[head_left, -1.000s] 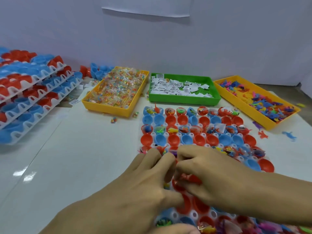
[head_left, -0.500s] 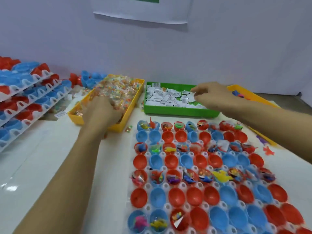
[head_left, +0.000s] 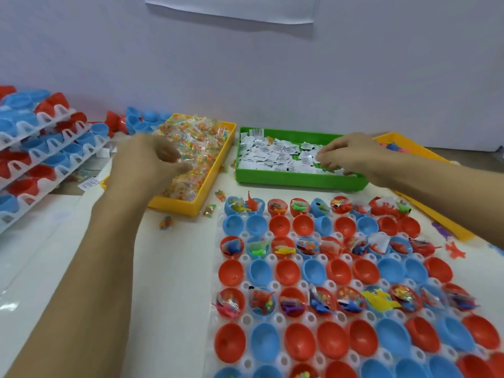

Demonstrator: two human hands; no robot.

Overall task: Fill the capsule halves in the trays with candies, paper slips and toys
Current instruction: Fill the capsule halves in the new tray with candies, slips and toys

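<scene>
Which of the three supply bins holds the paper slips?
The green bin in the middle, under the right hand. The yellow bin on its left holds wrapped candies, the one on its right toys.

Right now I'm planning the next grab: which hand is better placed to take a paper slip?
Right hand: its fingers already touch the slips in the green tray; the left hand is over the candy tray.

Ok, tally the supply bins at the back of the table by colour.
Yellow bins: 2, the candy bin and the toy bin
Green bins: 1, the green bin holding paper slips
Total: 3
</scene>
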